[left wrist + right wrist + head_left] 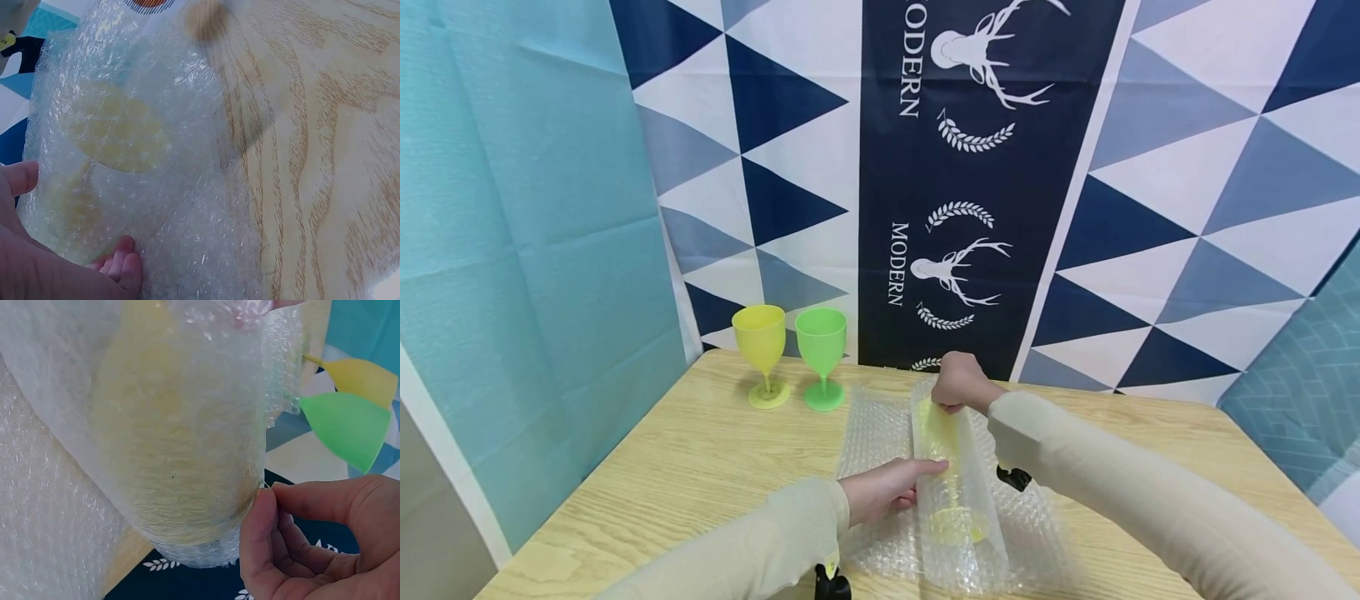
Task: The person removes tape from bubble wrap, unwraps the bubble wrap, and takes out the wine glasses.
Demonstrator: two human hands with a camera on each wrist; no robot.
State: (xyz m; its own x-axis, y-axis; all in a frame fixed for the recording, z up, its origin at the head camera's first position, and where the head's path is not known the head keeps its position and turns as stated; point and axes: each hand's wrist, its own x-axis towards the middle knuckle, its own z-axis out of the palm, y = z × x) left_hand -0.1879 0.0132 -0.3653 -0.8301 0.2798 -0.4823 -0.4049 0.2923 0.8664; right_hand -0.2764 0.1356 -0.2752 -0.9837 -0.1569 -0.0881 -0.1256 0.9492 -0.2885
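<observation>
A yellow plastic goblet (953, 523) lies on its side, rolled in clear bubble wrap (876, 437), with its bowl toward the wall and its foot toward me. My left hand (887, 487) grips the roll from the left near the stem, thumb on top and fingers curled low at the side. In the left wrist view, the yellow foot (122, 134) shows blurred through the bubbles. At the far end, my right hand (319, 537) pinches the edge of the wrap between thumb and forefinger, beside the covered bowl (181, 450).
An unwrapped yellow goblet (762, 342) and a green goblet (822, 346) stand upright at the table's back left. Behind the wooden table (730, 467) hangs a patterned cloth (797, 108). Loose bubble wrap spreads on both sides of the roll.
</observation>
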